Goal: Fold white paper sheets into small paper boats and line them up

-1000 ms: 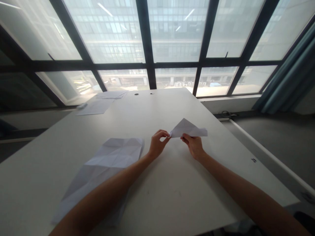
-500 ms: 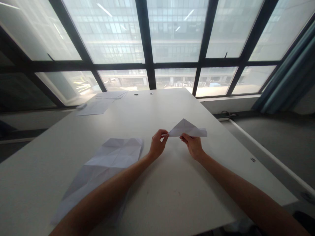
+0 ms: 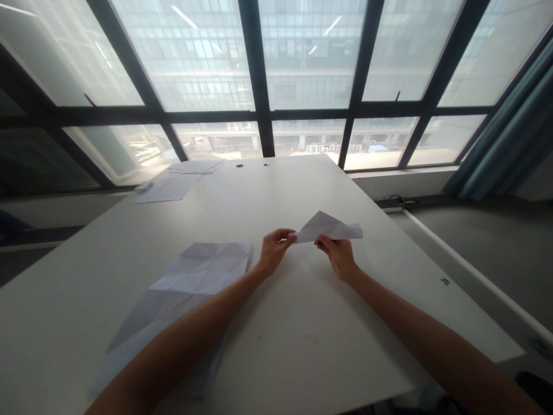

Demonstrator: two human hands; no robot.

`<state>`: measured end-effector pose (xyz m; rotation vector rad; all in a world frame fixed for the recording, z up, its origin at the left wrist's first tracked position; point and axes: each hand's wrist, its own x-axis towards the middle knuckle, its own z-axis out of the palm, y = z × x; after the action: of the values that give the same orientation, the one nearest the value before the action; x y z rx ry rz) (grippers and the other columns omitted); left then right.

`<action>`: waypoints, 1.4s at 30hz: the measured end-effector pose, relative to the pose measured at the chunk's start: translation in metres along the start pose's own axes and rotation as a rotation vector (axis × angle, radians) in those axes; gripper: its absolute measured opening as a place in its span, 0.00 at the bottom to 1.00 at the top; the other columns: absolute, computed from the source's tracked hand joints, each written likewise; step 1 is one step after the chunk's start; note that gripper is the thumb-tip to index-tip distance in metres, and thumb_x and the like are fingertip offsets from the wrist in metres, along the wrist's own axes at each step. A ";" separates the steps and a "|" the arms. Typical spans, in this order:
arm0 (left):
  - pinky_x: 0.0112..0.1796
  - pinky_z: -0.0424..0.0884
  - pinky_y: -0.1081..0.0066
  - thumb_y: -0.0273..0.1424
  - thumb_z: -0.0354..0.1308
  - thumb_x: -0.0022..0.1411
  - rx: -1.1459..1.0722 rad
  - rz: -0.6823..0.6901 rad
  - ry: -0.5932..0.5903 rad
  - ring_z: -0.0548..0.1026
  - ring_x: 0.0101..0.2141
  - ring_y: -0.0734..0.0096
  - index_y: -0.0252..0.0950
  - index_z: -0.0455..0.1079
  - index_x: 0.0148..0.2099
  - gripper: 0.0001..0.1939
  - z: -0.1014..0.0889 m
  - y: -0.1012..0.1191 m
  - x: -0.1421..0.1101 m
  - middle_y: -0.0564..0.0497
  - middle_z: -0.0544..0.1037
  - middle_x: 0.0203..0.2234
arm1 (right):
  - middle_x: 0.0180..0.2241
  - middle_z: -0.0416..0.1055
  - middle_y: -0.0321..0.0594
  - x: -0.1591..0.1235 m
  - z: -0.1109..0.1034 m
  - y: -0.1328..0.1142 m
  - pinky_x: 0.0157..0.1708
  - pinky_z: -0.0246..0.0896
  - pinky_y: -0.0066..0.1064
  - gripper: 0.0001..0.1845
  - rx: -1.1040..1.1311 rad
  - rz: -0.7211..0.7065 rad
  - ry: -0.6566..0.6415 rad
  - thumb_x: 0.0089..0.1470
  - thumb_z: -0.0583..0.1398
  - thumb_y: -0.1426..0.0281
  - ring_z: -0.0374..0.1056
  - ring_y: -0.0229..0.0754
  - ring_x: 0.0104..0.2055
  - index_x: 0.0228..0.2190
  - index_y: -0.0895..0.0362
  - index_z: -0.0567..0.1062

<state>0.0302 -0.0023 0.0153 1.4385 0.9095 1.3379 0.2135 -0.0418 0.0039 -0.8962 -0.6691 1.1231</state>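
"Pinching where, exactly?"

"At two places — clamped thumb to fingertips on the narrow left tip of the folded paper [image 3: 324,227] with the left hand [image 3: 274,249], and on the lower edge near the middle with the right hand [image 3: 340,257]."

"Lay which way from the grip?"

"Stretched crosswise, long axis left to right, from the left pinch past the right hand to a free end. Nearer to the middle and that end: the right hand."

"Rested on the white table [image 3: 276,196]?"

"Seemed held just above — could not tell for sure."

"Looked like what?"

"Looked white with grey shading, rose to a triangular peak on the far side, and ended in a narrow strip at the right."

"And farther out?"

"Noticed a creased sheet [image 3: 184,286] spread on the table, partly hidden by the left forearm [image 3: 216,317], and loose sheets [image 3: 166,188] by the far left edge, towards the windows [image 3: 306,57]."
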 end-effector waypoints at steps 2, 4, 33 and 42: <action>0.33 0.68 0.74 0.37 0.70 0.50 -0.014 0.000 -0.003 0.72 0.29 0.73 0.34 0.77 0.40 0.16 0.000 0.000 0.000 0.52 0.76 0.28 | 0.28 0.77 0.39 0.000 0.000 0.000 0.35 0.75 0.38 0.19 0.000 0.010 0.001 0.33 0.74 0.66 0.72 0.40 0.27 0.29 0.60 0.78; 0.31 0.66 0.76 0.37 0.70 0.51 -0.069 -0.004 -0.028 0.70 0.27 0.77 0.34 0.76 0.42 0.17 -0.001 0.000 -0.001 0.56 0.73 0.24 | 0.29 0.77 0.39 -0.001 0.001 -0.001 0.35 0.75 0.38 0.19 0.007 0.015 0.015 0.33 0.74 0.67 0.72 0.40 0.27 0.29 0.60 0.78; 0.25 0.68 0.74 0.48 0.60 0.61 0.081 -0.188 -0.298 0.78 0.25 0.69 0.31 0.75 0.35 0.22 0.003 0.002 -0.005 0.40 0.82 0.31 | 0.30 0.77 0.37 -0.002 0.001 -0.003 0.38 0.76 0.38 0.19 0.032 0.051 0.027 0.30 0.75 0.68 0.72 0.39 0.29 0.27 0.59 0.77; 0.33 0.74 0.68 0.49 0.64 0.57 0.001 -0.211 -0.278 0.80 0.30 0.63 0.30 0.77 0.38 0.24 0.003 0.001 -0.003 0.40 0.82 0.31 | 0.32 0.77 0.38 -0.003 0.003 -0.005 0.37 0.76 0.36 0.19 0.029 0.075 0.008 0.31 0.74 0.69 0.72 0.39 0.30 0.29 0.59 0.77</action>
<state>0.0323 -0.0053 0.0152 1.4432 0.8502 0.9546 0.2123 -0.0442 0.0096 -0.9067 -0.6154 1.1929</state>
